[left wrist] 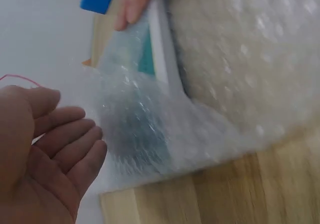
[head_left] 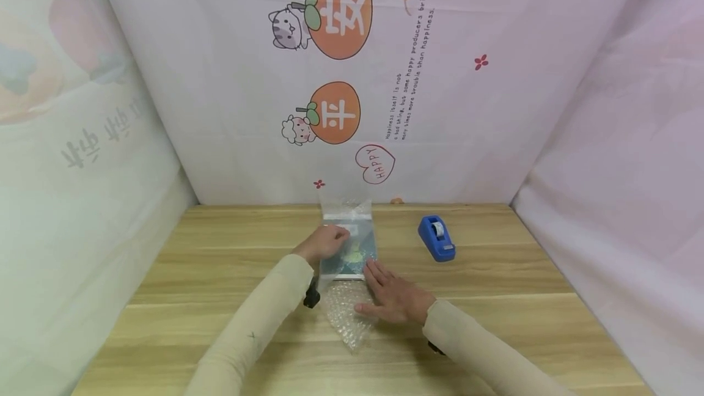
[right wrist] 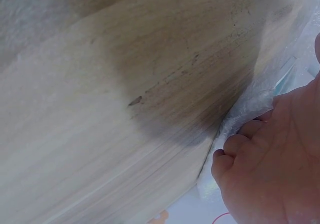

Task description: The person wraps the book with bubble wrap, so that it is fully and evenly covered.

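A flat blue-green item with white edges (head_left: 360,248) lies partly covered by bubble wrap (head_left: 348,313), whose loose ends reach past it toward the wall and the near side. Over the item's left part is my left hand (head_left: 324,243), fingers loosely bent; in the left wrist view that hand (left wrist: 55,149) appears beside the wrap (left wrist: 135,129) with nothing in its fingers. My right hand (head_left: 396,295) rests with straight fingers on the item's lower right edge, thumb over the wrap. The right wrist view shows its palm (right wrist: 275,164) against the wrap's side.
A blue tape dispenser (head_left: 437,240) stands on the wooden table (head_left: 247,231) to the right of the item. Behind rises a white printed cloth wall (head_left: 231,109), with cloth walls also at the left and right. Dark wrist devices show at both sleeves.
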Demonstrator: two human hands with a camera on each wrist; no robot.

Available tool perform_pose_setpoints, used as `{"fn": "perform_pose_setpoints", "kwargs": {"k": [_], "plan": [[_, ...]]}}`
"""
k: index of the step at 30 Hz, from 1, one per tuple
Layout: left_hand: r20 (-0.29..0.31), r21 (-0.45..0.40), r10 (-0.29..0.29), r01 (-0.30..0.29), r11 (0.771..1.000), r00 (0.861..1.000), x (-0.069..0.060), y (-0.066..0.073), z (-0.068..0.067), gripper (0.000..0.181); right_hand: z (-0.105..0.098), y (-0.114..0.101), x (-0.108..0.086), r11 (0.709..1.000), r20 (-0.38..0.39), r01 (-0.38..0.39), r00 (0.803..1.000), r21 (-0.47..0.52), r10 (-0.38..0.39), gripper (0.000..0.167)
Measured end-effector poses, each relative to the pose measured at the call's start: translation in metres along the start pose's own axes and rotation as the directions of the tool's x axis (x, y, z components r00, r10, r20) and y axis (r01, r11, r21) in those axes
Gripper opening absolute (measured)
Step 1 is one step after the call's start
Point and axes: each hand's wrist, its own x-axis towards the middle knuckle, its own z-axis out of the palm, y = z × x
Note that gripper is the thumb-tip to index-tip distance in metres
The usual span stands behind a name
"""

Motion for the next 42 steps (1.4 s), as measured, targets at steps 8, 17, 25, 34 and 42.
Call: {"fn": "perform_pose_setpoints", "kwargs": {"k": [8, 17, 25, 34, 42], "plan": [[0.151, 0.266, 0.113, -0.151, 0.952, 0.982, -0.014, -0.006, 0.002, 0.046, 0.0, 0.0, 0.003, 1.0, 0.001, 0.004, 1.0, -0.006, -0.004, 0.1], [0.157, 0.383, 0.192, -0.239, 0.893, 0.969, -0.021, -0.01, 0.013, 0.049, -0.004, -0.002, 0.004, 1.0, 0.011, 0.013, 1.0, -0.014, -0.013, 0.101], [0.08, 0.134, -0.034, 0.023, 0.991, 0.996, -0.022, -0.004, 0.021, 0.06, -0.024, 0.009, 0.006, 0.991, 0.069, -0.002, 0.998, 0.131, -0.007, 0.09], [0.107, 0.156, -0.026, 0.009, 0.988, 0.994, -0.022, -0.002, 0.021, 0.057, -0.054, 0.029, 0.021, 0.991, 0.026, -0.006, 1.0, 0.133, 0.003, 0.088], [0.138, 0.381, 0.114, -0.159, 0.911, 0.984, -0.026, -0.003, 0.021, 0.05, -0.051, 0.045, 0.04, 0.995, -0.038, -0.021, 0.999, 0.093, 0.025, 0.089]]}}
